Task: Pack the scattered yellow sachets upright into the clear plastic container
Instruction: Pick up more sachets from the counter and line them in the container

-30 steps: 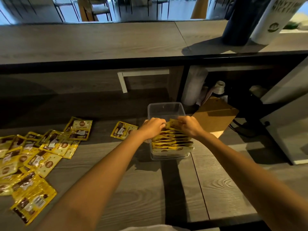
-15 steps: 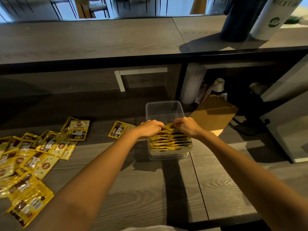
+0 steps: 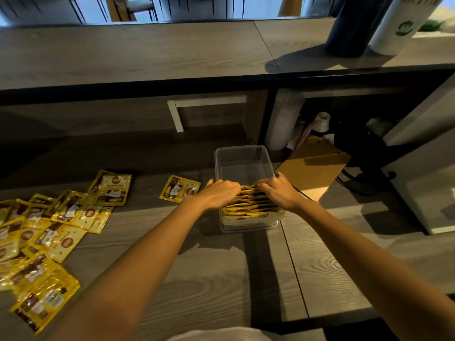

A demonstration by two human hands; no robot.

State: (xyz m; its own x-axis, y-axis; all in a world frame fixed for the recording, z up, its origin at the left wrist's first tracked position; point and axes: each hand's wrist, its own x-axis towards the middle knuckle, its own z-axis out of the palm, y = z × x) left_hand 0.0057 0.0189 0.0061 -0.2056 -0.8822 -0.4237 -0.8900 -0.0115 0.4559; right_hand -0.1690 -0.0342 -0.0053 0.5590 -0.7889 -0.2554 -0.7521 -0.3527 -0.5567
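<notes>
Yellow foil sachets (image 3: pixel 248 204) are seen standing on edge in a row inside the clear rectangular plastic container (image 3: pixel 243 153), filling roughly the near half of it, while the far half is left bare. The container is set on the grey wood-grain counter (image 3: pixel 221 279), a bit right of centre. The top edges of the farthest packed sachets are being pressed on from both sides: the left hand (image 3: pixel 219 194) is laid over the left end of the row with fingers curled down, and the right hand (image 3: pixel 279 193) is curled the same way over the right end. The fingertips of both hands nearly meet above the row. Whether a single sachet is actually pinched or the row is just being pushed down can't really be told, since the fingertips are hidden from this angle.

Just left of the container, one loose yellow sachet (image 3: pixel 179 188) is lying flat on the counter, apart from the rest. Further left, a scattered pile of flat yellow sachets (image 3: pixel 49 232) is spread out, overlapping, all the way to the frame edge.

Right behind the container, a brown cardboard-like board (image 3: pixel 317 166) is lying at an angle. Above it all, a raised wood-grain shelf (image 3: pixel 147 52) is visible, with a dark cylinder (image 3: pixel 349 25) and a white cylinder with a green logo (image 3: pixel 398 23) standing on its right end.
</notes>
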